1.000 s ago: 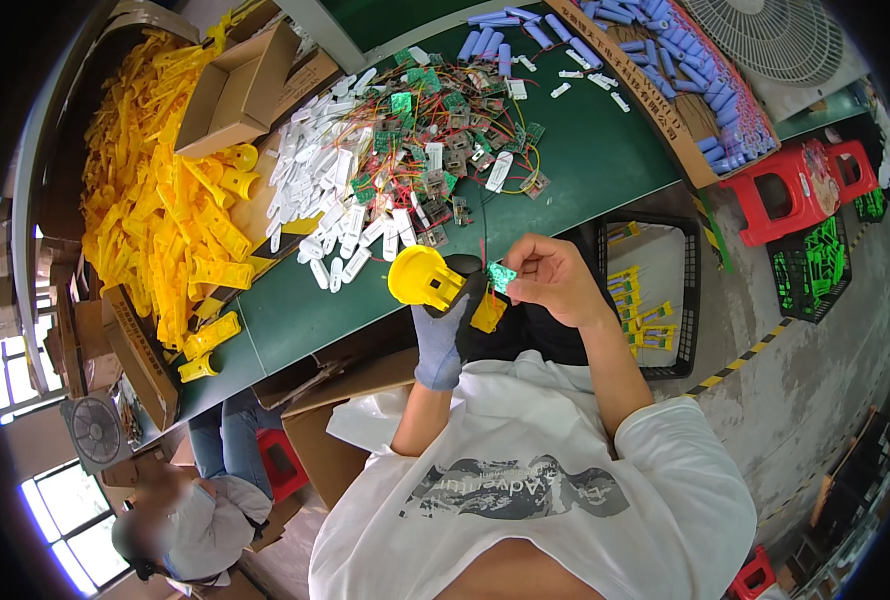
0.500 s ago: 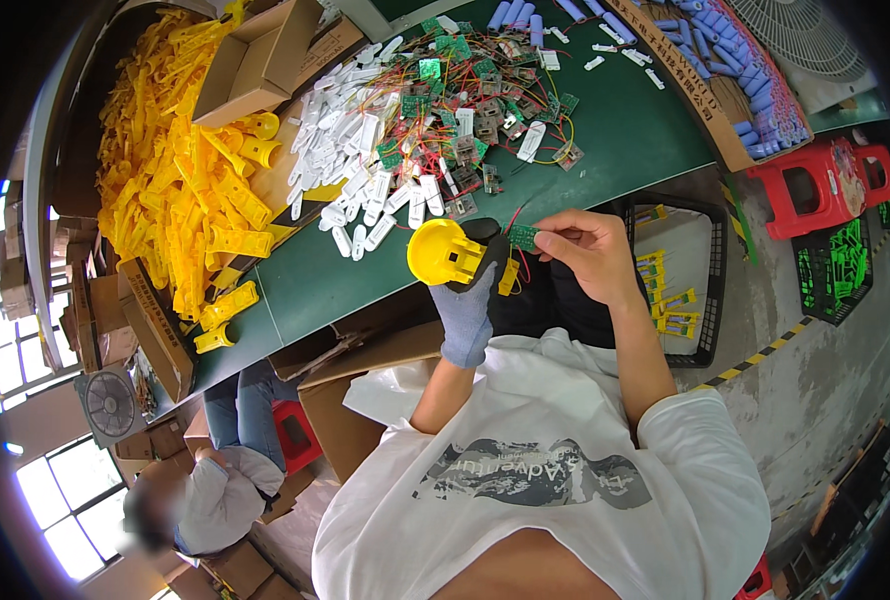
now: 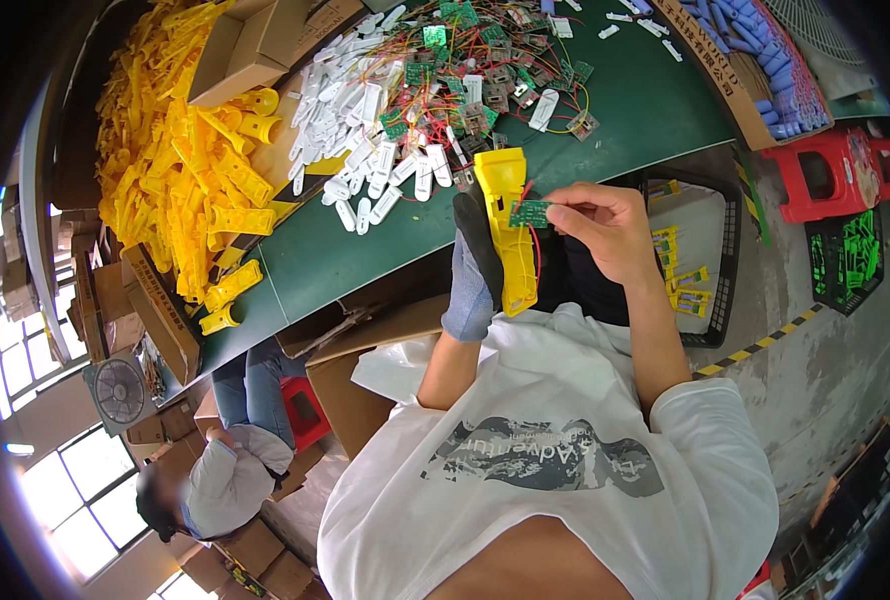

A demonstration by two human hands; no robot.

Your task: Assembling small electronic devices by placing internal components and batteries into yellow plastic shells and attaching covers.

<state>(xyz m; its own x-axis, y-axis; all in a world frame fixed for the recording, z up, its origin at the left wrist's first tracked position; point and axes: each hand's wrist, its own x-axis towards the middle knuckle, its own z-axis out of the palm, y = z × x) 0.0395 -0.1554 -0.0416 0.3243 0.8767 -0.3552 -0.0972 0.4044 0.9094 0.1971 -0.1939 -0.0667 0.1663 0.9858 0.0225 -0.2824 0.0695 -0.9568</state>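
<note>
The gloved left hand (image 3: 472,270) is clenched around a long yellow plastic housing (image 3: 510,228), held upright just off the near edge of the green worktable (image 3: 655,110); the bare right hand (image 3: 605,225) pinches a small green circuit board (image 3: 531,213) between thumb and fingertips, touching the housing's face at its 3 o'clock side; thin red wires trail from the board down along the housing. At 12 o'clock of the hands lies a tangle of wired circuit boards (image 3: 485,70); at 11 o'clock, a scatter of white plastic pieces (image 3: 365,160); at 9 to 10 o'clock, a heap of yellow housings (image 3: 180,170) beside a cardboard box (image 3: 250,50). At 3 o'clock a black crate (image 3: 700,260) holds yellow parts. At 7 o'clock another person (image 3: 230,470) sits bent over.
</note>
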